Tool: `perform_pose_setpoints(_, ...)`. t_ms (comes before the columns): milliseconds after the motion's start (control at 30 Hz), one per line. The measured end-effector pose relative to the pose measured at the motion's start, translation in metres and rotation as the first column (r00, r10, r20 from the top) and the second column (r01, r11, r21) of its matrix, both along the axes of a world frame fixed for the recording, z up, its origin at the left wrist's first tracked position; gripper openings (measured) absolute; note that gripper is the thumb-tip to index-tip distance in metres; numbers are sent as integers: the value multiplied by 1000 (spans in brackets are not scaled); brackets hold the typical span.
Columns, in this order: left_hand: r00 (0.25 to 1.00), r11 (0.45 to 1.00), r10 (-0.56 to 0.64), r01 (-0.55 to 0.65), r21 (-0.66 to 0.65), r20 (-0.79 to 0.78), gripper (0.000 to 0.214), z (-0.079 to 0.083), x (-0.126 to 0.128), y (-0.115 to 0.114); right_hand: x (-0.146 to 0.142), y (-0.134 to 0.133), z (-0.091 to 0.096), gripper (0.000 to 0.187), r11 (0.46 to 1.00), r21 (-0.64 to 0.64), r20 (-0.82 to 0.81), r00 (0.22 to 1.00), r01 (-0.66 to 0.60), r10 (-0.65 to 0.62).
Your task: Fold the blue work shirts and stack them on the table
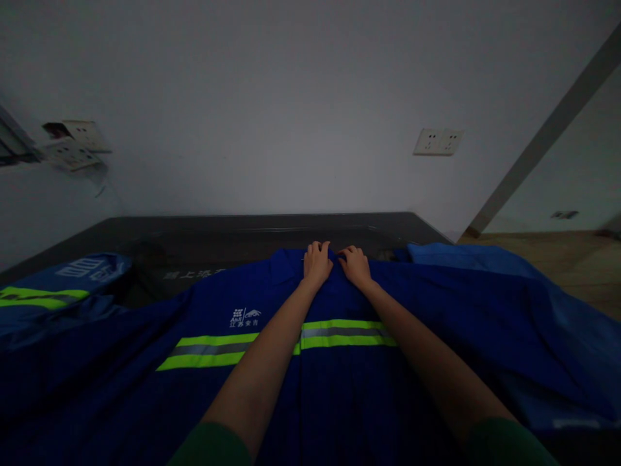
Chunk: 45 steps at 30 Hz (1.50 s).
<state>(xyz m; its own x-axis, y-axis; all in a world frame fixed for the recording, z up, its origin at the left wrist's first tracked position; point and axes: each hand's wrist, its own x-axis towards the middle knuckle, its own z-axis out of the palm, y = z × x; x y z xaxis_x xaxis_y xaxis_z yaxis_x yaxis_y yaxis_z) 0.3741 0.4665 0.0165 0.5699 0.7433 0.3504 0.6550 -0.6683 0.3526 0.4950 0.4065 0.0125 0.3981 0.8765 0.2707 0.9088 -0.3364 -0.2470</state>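
A dark blue work jacket (339,388) lies spread front side up, with yellow-green and grey reflective bands across the chest and white printing on one side. At its collar, near the far edge, my left hand (317,262) has its fingers bent and closed on the cloth. My right hand (355,264) pinches the collar just to the right, a small gap away from the left. Both forearms cross over the jacket's front. The fingertips are partly hidden against the fabric.
Under the clothes is a dark, raised-edge surface (233,223) against a white wall. Another blue garment with a reflective band (43,298) lies at left; lighter blue cloth (485,259) lies at right. Wall sockets (438,142) are above, with wooden floor (557,259) beyond at right.
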Motion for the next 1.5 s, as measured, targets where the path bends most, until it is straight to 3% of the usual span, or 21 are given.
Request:
perform_pose_setpoints(100,999,996,41,-41,85,-6,46,2,3,-6,-1,1,-2,38,999,34,25,1000,-16,16)
perform_pose_setpoints(233,1000,986,-11,9,167,11,43,13,-5,-11,-7,5,-4,48,963,139,-3,972,-232,235)
perform_pose_setpoints(300,1000,986,-20,17,165,15,39,20,-24,-8,-10,7,-5,47,953,149,-57,960,-265,276)
perform_pose_setpoints(400,999,989,4,2,147,-44,33,22,-68,5,-14,10,-6,48,969,132,-122,967,-209,225)
perform_pose_setpoints(567,970,999,39,-37,13,-238,49,0,-125,29,-29,11,-8,57,973,-7,-112,967,-229,227)
perform_pose_setpoints(767,949,995,50,-73,-64,-311,57,-14,-125,29,-38,9,-13,60,960,-182,-55,977,-213,206)
perform_pose_setpoints(933,977,986,46,-78,-148,-206,56,-8,-118,32,-40,9,-11,60,961,-197,-34,981,-195,192)
perform_pose_setpoints(1033,987,982,57,-82,-168,-149,50,6,-129,39,-42,8,-12,61,966,-164,-2,979,-202,204)
perform_pose_setpoints(1133,986,984,126,-138,-110,-107,45,28,-176,44,-41,5,-12,58,974,-99,41,977,-205,210)
perform_pose_setpoints(1233,966,970,233,-238,-39,-114,43,50,-260,41,-40,1,-10,51,967,40,132,961,-251,244)
perform_pose_setpoints(1300,911,942,326,-336,4,-251,42,61,-324,37,-47,-3,-5,46,941,120,201,936,-315,288)
perform_pose_setpoints(1400,806,906,344,-419,-54,-481,53,68,-404,28,-77,-4,6,44,907,161,230,908,-390,349)
perform_pose_setpoints(1500,804,886,302,-436,-161,-513,65,70,-447,20,-127,3,16,46,909,56,147,904,-413,401)
